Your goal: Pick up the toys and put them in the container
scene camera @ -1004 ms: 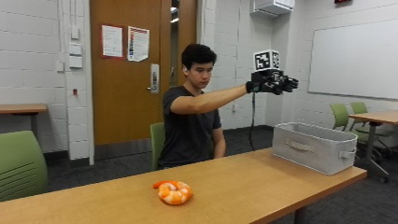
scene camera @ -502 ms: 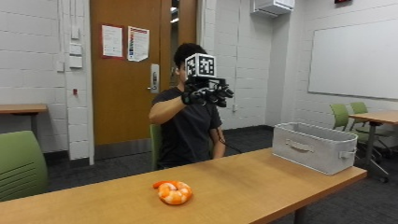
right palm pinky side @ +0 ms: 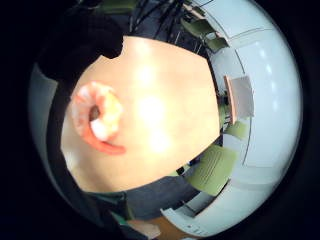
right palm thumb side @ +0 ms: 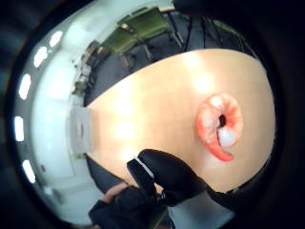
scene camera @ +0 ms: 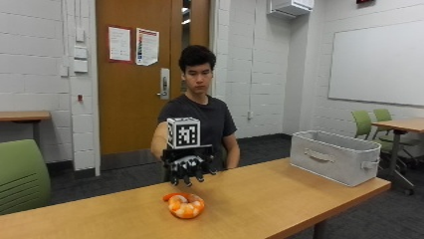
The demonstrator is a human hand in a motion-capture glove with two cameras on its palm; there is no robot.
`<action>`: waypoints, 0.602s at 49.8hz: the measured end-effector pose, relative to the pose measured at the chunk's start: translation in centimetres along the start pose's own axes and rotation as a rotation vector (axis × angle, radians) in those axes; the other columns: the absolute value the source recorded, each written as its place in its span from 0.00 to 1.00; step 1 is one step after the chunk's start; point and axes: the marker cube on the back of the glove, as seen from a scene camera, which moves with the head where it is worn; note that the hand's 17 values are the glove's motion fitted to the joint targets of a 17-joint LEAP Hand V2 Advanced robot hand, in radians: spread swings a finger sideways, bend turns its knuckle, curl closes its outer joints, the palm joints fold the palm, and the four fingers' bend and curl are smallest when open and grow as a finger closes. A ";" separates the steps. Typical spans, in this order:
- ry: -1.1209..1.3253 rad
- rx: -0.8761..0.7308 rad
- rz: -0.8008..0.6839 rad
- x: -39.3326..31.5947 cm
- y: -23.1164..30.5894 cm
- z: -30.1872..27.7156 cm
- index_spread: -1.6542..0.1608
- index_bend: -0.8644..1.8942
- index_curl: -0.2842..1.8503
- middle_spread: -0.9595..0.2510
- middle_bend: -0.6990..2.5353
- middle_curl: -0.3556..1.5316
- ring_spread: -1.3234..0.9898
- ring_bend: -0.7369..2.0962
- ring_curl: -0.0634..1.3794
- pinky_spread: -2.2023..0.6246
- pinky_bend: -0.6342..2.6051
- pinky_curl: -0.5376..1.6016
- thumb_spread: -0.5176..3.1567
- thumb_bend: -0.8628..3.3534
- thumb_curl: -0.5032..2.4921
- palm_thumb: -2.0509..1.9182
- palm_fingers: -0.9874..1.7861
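Note:
An orange and white shrimp toy (scene camera: 183,204) lies curled on the wooden table (scene camera: 265,199), left of its middle. My gloved right hand (scene camera: 188,166) hovers just above the toy, palm down, fingers spread and hanging, holding nothing. The palm views show the shrimp toy (right palm pinky side: 97,122) (right palm thumb side: 220,125) on the tabletop below the hand, with a gloved finger (right palm thumb side: 164,174) at the edge. The grey fabric container (scene camera: 334,156) with a side handle stands at the table's right end, well away from the hand.
Green chairs stand off the left end (scene camera: 23,174) and behind the container (scene camera: 363,122). A second table (scene camera: 404,125) sits at the far right. The tabletop between toy and container is bare wood.
My hand has swung from over the container at the right, across in front of the person, down to just above the shrimp toy. The toy has not moved.

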 end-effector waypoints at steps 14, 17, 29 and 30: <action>-0.027 -0.048 0.046 -0.3 -0.2 6.3 0.71 0.36 0.25 0.68 0.28 0.42 0.49 0.45 0.24 0.77 0.51 0.40 0.39 0.19 0.24 0.50 0.34; -0.016 -0.048 0.059 -0.4 -0.3 7.1 0.71 0.36 0.25 0.68 0.28 0.41 0.49 0.44 0.24 0.77 0.51 0.41 0.39 0.19 0.24 0.50 0.34; 0.037 -0.074 0.103 -0.1 -0.1 10.2 0.71 0.37 0.26 0.68 0.26 0.40 0.50 0.40 0.22 0.78 0.51 0.41 0.40 0.19 0.24 0.50 0.32; 0.044 -0.075 0.106 -0.1 -0.1 10.3 0.71 0.37 0.26 0.68 0.26 0.40 0.50 0.40 0.22 0.77 0.51 0.41 0.40 0.19 0.24 0.50 0.32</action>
